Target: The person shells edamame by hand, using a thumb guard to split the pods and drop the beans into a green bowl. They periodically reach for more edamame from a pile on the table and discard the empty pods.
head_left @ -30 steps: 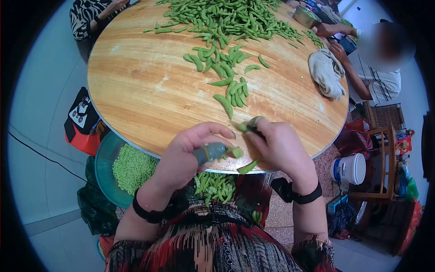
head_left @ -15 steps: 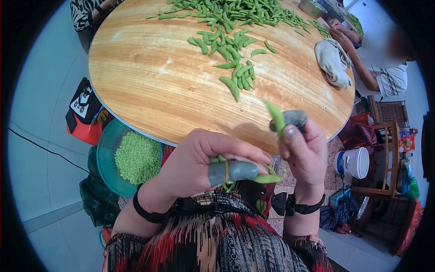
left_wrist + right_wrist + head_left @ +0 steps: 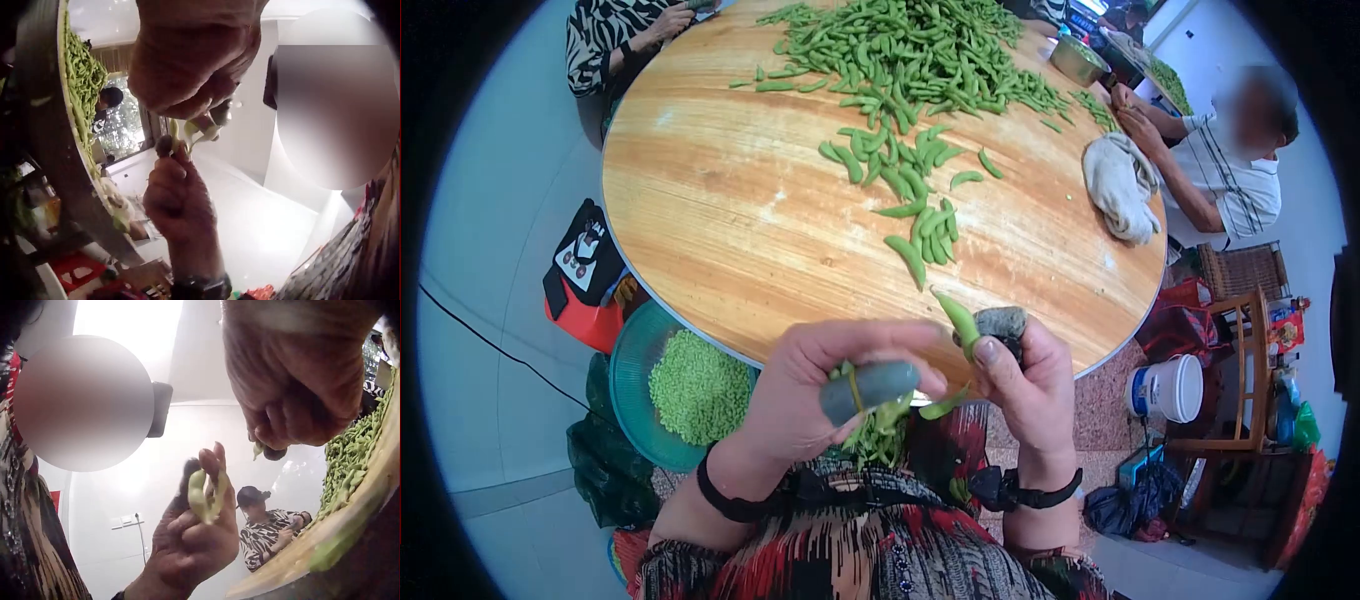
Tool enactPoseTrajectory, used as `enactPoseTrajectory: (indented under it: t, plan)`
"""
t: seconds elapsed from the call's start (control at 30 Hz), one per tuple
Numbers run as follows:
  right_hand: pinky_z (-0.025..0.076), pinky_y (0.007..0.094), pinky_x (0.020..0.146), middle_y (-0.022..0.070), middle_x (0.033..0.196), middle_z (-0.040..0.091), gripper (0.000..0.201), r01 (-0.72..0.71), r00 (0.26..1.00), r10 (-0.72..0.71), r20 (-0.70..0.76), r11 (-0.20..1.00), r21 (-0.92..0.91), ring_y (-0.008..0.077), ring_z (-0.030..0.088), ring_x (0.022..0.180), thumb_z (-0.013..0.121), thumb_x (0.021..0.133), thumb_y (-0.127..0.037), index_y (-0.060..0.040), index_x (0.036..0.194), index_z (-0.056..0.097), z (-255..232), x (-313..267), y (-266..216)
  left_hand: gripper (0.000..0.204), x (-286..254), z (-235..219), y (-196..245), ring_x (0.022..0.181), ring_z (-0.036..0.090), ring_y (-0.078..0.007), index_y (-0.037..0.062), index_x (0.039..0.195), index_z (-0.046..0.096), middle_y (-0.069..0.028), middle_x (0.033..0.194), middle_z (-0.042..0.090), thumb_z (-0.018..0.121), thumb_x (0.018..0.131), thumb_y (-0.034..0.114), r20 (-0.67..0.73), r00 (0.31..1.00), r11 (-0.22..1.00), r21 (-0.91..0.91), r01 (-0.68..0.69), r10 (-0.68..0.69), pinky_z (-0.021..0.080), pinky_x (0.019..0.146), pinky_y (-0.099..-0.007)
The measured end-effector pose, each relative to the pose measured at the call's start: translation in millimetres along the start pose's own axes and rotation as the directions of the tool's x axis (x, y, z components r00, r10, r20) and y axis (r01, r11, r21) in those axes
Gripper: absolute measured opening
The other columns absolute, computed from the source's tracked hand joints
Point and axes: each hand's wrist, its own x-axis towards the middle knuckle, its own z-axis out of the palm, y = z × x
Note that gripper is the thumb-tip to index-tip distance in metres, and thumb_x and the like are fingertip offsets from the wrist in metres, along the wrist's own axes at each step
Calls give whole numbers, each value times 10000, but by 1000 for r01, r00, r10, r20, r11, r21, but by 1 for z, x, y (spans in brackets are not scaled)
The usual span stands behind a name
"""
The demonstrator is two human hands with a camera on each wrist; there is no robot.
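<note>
My right hand [image 3: 1040,395] pinches a green soybean pod [image 3: 957,318] upright between the thumb and a forefinger wearing a dark, worn cover. Left of it, my left hand [image 3: 795,385] has its fingers curled, its thumb capped by a grey-green sleeve [image 3: 885,385] with a yellow band. Pale green pod pieces [image 3: 199,497] stand between the left fingers in the right wrist view. Another pod [image 3: 945,403] hangs between the two hands. Both hands are over the near table edge. Below them, more pods [image 3: 880,440] lie at my lap, partly hidden by the left hand.
A large heap of pods [image 3: 900,50] covers the far part of the round wooden table [image 3: 720,200], with a small cluster [image 3: 935,230] nearer. Shelled beans [image 3: 700,385] fill a teal basin [image 3: 628,400] at lower left. A cloth [image 3: 1120,190] lies at right, near another person.
The right hand came up from the table with a pod, then shifted slightly left and down. The left hand moved right, then back left, its fingers lifting somewhat off the thumb.
</note>
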Motion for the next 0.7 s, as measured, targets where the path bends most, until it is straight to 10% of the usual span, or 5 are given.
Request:
enactPoseTrajectory:
  t: [0.13,0.4,0.47,0.53,0.7]
  plan:
    - [367,181,528,-39,696,524,128,-25,1000,26,-5,997,79,22,453,602,579,874,-120,3,908,585,4,2,1,428,6,-4,-4,771,616,-135,-41,1152,539,-105,812,658,677,757,51,190,980,998,7,55,-55,477,658,-237]
    - [323,181,491,-14,670,496,155,-143,950,123,287,989,49,35,397,556,489,929,-152,-7,902,535,13,0,6,197,16,0,-24,486,409,2,-17,983,587,-25,743,597,621,842,116,-203,948,944,-271,186,-245,294,430,-149]
    - [285,188,459,-13,643,464,213,-443,856,279,436,829,340,35,334,509,423,957,-192,-16,886,521,8,-1,5,162,17,-1,-24,471,397,5,-7,952,593,-21,743,597,613,849,117,-260,936,939,-306,154,-239,288,423,-152]
    - [259,184,436,-11,631,446,243,-450,859,302,412,831,328,29,302,490,385,968,-205,-24,876,518,11,-2,2,145,16,-5,-23,701,538,-52,11,954,602,-2,797,614,584,811,30,-265,946,983,-42,181,-186,434,638,-201]
    - [238,164,413,-15,642,461,189,-354,913,269,306,897,266,13,313,487,411,959,-169,-26,898,518,15,-4,8,126,15,2,-29,713,536,-50,25,931,614,-16,810,612,602,808,49,-263,965,991,121,56,-22,430,626,-193]
